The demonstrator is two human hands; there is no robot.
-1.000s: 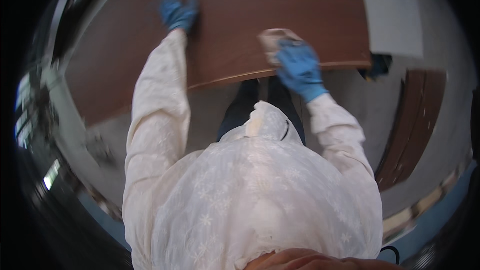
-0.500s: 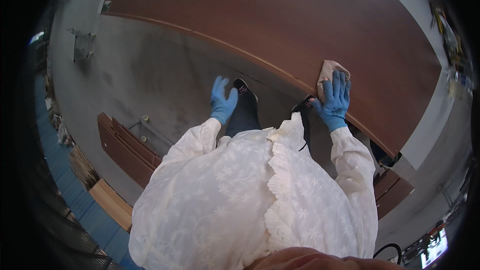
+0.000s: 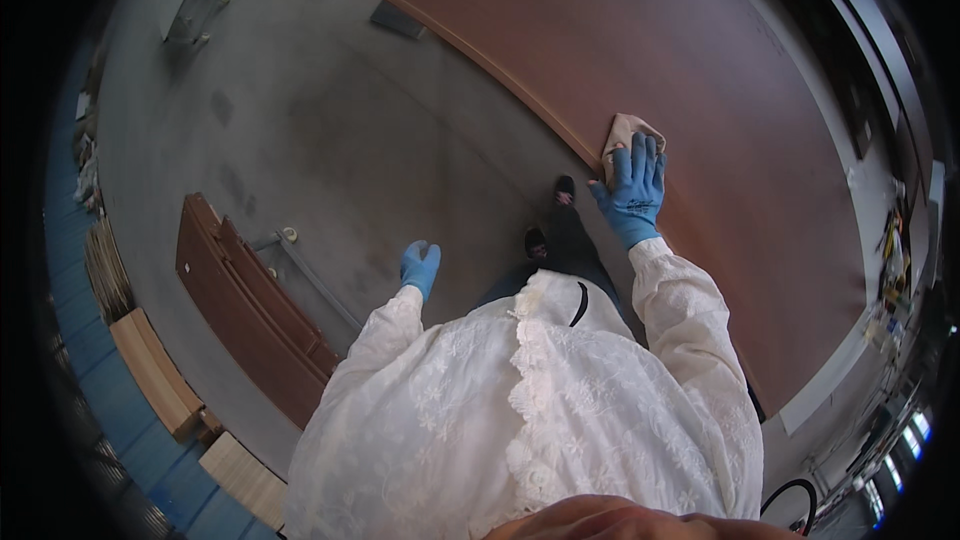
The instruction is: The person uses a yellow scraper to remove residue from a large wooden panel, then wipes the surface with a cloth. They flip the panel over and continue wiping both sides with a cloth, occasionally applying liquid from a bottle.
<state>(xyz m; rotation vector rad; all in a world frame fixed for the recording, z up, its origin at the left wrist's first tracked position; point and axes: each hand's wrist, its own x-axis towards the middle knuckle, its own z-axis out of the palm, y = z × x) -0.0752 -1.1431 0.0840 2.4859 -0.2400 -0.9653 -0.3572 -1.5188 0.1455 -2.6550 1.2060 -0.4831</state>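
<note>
A folded beige cloth (image 3: 630, 128) lies on a large, flat, reddish-brown panel (image 3: 765, 170), near its long edge, beneath my right hand (image 3: 635, 198). That hand, in a blue glove, is open, fingers stretched over the cloth. My left hand (image 3: 420, 268), also blue-gloved, hangs loosely open above the grey floor (image 3: 340, 130), well apart from the panel. Farther left stand long reddish-brown boards (image 3: 230, 285) beside a wheeled metal frame (image 3: 315, 280).
</note>
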